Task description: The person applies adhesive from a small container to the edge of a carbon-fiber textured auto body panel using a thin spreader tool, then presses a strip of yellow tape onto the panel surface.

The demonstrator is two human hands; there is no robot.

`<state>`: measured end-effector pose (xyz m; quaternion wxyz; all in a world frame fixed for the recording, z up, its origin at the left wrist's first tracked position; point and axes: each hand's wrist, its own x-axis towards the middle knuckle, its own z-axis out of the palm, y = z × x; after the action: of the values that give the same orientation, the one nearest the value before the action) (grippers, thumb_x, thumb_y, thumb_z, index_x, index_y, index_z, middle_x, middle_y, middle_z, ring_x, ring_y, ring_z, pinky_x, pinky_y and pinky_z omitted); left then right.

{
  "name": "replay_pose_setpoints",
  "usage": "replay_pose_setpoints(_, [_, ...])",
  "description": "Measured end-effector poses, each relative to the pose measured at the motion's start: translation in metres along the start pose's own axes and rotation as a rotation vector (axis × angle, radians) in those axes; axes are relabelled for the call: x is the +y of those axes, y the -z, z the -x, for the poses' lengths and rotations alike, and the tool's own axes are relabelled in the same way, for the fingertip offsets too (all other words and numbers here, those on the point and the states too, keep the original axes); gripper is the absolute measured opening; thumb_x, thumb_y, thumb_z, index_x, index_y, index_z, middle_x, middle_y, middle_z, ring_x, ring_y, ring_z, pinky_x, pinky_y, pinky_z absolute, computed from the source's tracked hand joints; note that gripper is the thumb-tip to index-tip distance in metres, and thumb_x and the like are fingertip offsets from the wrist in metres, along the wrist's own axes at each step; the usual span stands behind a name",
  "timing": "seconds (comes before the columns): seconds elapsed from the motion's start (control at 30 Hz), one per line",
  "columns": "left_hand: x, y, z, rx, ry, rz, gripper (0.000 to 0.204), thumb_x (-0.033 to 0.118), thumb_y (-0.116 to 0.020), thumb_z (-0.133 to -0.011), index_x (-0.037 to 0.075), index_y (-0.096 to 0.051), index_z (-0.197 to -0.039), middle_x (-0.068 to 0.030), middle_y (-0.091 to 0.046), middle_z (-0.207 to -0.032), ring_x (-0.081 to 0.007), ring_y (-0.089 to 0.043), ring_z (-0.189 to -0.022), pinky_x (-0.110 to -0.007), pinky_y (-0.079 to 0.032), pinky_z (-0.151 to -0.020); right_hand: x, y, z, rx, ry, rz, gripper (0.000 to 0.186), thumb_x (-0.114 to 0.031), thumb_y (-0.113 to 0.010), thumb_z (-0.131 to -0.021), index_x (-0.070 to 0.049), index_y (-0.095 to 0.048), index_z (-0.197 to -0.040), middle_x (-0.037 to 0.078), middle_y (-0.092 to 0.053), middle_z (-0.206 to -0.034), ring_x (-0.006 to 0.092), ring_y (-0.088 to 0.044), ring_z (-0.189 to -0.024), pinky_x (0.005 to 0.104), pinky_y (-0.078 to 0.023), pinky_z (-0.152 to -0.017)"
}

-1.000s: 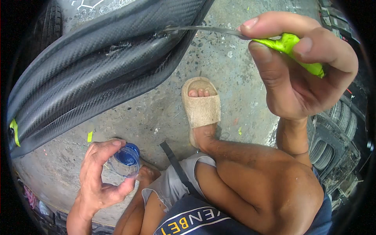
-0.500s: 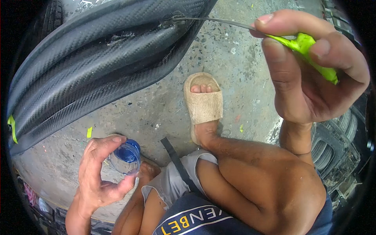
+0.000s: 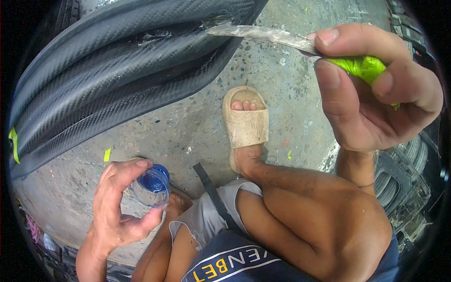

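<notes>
Between the thumb and fingers of my right hand (image 3: 380, 89) is a thin metal blade (image 3: 268, 34) with a bright yellow-green wrapped handle (image 3: 364, 69). Its flat, whitish-smeared side faces up, and the tip lies over a rough, damaged spot on a black carbon-fibre panel (image 3: 112, 80). I cannot tell whether the tip touches the panel. Low on the left, my left hand (image 3: 115, 211) grips a small clear plastic cup (image 3: 155, 199) by its rim, tilted so that the inside shows. Something blue and glossy (image 3: 155, 179) shows in or through the cup.
My sandalled foot (image 3: 246, 117) rests on the speckled grey floor (image 3: 197, 131). Yellow-green tape pieces stick to the panel's left end (image 3: 14, 144) and lie on the floor (image 3: 107, 154). Tyres and dark parts (image 3: 394, 174) stand at the right, a tyre (image 3: 66, 19) at the upper left.
My right hand has turned the blade from edge-on to flat and lowered it slightly. The left hand and the cup have barely moved.
</notes>
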<state>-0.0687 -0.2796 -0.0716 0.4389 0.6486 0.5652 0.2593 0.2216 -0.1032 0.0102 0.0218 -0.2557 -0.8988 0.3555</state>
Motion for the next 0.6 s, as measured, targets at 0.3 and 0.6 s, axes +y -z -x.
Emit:
replay_pose_setpoints(0.3, [-0.001, 0.001, 0.006, 0.002, 0.02, -0.016, 0.065, 0.011, -0.083, -0.066, 0.001, -0.056, -0.125, -0.0175, -0.069, -0.111, -0.034, -0.068, -0.098, -0.043, -0.053, -0.085, 0.063, -0.009, -0.011, 0.434, 0.181, -0.31, 0.028, -0.004, -0.069, -0.085, -0.003, -0.056, -0.111, 0.023, -0.068, -0.107, 0.0312, -0.07, -0.097, 0.0384, -0.058, -0.085])
replay_pose_setpoints(0.6, [0.0, 0.0, 0.003, -0.006, 0.017, -0.011, 0.065, 0.011, -0.083, -0.067, 0.0, -0.056, -0.125, -0.0176, -0.069, -0.11, -0.0333, -0.068, -0.097, -0.042, -0.054, -0.083, 0.076, -0.009, -0.009, 0.525, 0.282, -0.287, 0.036, 0.003, -0.066, -0.087, -0.005, -0.048, -0.118, 0.024, -0.067, -0.106, 0.0305, -0.07, -0.096, 0.0401, -0.059, -0.085])
